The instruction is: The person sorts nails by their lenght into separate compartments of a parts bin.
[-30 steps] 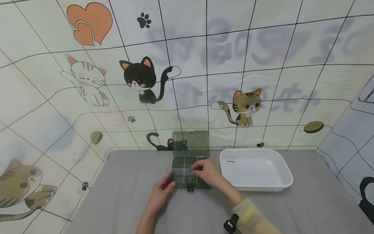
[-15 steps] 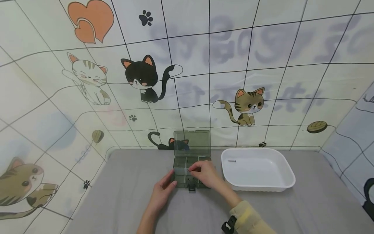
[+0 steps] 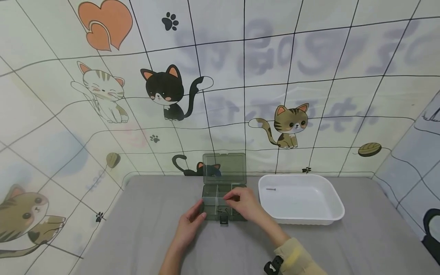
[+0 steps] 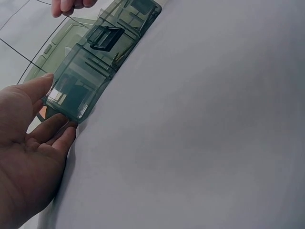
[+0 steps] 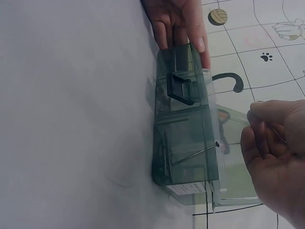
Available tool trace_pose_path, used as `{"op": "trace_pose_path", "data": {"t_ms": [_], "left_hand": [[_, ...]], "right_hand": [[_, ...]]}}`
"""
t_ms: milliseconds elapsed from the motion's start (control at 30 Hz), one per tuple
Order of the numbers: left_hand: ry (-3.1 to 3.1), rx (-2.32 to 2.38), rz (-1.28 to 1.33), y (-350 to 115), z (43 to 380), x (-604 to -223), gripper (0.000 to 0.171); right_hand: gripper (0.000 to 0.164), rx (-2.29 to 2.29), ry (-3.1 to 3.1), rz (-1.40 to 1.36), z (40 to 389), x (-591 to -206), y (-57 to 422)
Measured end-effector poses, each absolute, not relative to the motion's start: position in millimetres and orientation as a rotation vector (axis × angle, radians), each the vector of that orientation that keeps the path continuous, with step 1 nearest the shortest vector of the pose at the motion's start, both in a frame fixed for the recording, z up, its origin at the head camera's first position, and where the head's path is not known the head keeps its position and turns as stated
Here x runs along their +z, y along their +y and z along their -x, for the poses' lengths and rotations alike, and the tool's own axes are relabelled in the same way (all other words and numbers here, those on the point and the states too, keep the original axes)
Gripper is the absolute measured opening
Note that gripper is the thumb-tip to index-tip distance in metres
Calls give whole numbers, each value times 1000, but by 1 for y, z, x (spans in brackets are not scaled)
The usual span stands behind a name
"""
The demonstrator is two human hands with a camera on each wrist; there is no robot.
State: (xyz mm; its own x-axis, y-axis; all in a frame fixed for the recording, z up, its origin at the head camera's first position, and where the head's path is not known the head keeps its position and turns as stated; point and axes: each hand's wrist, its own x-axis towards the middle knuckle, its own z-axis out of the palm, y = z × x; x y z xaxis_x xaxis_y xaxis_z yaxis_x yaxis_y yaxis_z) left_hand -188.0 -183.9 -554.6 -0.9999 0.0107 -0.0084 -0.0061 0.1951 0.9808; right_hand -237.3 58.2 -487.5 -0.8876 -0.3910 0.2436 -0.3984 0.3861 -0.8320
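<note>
A translucent green compartment box (image 3: 209, 214) stands on the grey cloth with its lid (image 3: 225, 168) raised at the back. My left hand (image 3: 190, 226) holds the box's left end, thumb at the front top edge and fingers round the side, as the left wrist view (image 4: 28, 143) also shows. Over the middle compartments is my right hand (image 3: 243, 202), thumb and forefinger brought together beside a frosted divider (image 3: 209, 201). Whether anything is between those fingertips is hidden. Several screws lie in the front compartments; one screw (image 5: 195, 155) leans up to the rim in the right wrist view.
To the right of the box stands a white tray (image 3: 306, 220) with a single screw (image 3: 270, 189) in it. A cat-patterned cloth wall (image 3: 227, 99) rises right behind the box. Its dark latch (image 3: 224, 219) juts from the front.
Both hands stay almost where they were. The right hand's fingertips keep their pinched shape over the box, and the view shifts slightly. The box and tray stay in place.
</note>
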Motion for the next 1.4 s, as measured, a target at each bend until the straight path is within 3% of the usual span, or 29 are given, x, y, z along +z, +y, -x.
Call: {"op": "trace_pose_path", "data": {"t_ms": [333,633,1400], "left_hand": [[2420,1981,-19,-184,190,-557,52],[2425,1960,-37,-183,189,-555,53],[2416,1972,20,-184,190,-555,52]], "right_hand": [[15,1489,-2545,-693,234,-481,78],[17,1479,-2530,-488,238,-475,103],[13,1395,-2596,-372,256,-493,157]]}}
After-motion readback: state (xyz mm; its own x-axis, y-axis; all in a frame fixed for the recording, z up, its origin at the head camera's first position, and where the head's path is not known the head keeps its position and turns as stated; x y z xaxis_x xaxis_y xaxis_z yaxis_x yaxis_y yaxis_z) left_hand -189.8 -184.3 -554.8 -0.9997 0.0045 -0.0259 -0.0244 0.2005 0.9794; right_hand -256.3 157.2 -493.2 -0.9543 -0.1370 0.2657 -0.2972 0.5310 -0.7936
